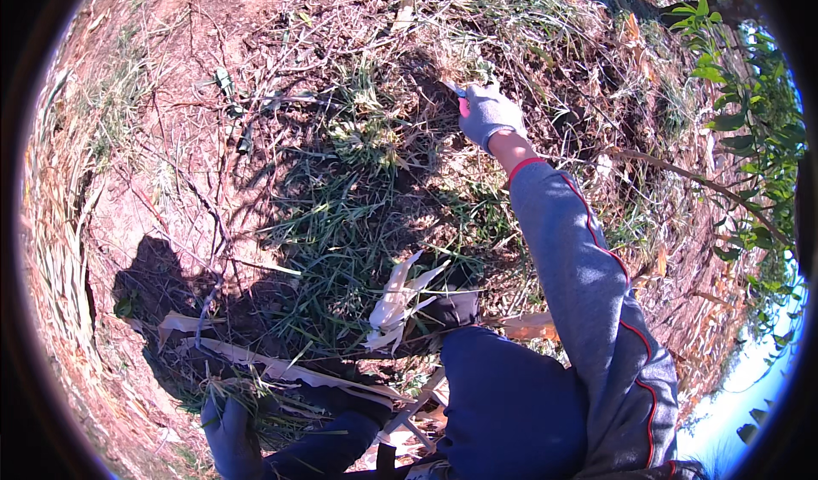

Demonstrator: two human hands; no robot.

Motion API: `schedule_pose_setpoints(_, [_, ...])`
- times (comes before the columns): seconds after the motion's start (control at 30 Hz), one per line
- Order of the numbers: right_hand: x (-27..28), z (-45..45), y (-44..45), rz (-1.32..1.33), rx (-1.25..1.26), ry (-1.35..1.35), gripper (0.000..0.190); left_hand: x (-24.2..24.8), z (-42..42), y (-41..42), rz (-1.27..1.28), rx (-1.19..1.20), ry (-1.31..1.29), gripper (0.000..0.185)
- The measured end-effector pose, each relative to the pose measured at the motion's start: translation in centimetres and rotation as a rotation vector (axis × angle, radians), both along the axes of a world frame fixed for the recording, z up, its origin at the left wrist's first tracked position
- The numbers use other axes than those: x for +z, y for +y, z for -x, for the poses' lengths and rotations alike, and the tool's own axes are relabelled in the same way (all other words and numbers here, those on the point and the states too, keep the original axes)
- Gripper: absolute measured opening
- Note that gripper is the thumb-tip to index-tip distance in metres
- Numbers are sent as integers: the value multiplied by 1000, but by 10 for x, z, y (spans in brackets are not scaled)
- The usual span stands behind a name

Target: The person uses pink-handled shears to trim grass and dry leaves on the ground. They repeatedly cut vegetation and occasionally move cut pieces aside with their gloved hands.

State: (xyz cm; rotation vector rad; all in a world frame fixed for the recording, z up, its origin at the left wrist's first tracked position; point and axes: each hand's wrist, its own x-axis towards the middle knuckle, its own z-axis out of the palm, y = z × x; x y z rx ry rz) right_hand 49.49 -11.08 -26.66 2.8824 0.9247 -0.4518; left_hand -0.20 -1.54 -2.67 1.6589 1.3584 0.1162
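My right hand (491, 114), in a pale grey knit glove, reaches far forward at the upper right. It is closed around a hand tool with a short, bright metal blade (454, 88); most of the tool is hidden by the fist. The blade lies low at a tuft of dry grass (455, 65). My left hand (231, 432), also in a grey glove, is low at the lower left. Loose green grass (231, 384) sticks out at its fingers. Between the hands lies a spread of green grass (339, 224), partly in shadow.
A dry corn husk (390, 307) lies by my dark shoe (454, 307). Beneath my legs is part of a low stool frame (415, 410). Thin bare branches (204, 205) cross the soil on the left. A leafy branch (709, 189) extends in from the right. Dry stalks (57, 243) line the left rim.
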Motion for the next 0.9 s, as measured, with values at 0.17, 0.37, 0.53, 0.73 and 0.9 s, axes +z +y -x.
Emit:
schedule_pose_setpoints(0.17, [-3,-14,9,82,42,48,29,16,-5,14,-114,-349,177,26])
schedule_pose_setpoints(0.37, [-7,-13,-12,-82,-36,95,28,3,-4,4,295,361,-139,16])
schedule_pose_setpoints(0.53, [-9,-38,-49,-345,-424,350,35,18,-14,10,328,290,-10,27])
schedule_pose_setpoints(0.73, [33,-13,-52,-80,-155,341,39,10,-5,6,297,354,-110,17])
schedule_pose_setpoints(0.9, [32,-20,-28,124,-126,336,38,1,-6,3,264,415,-207,16])
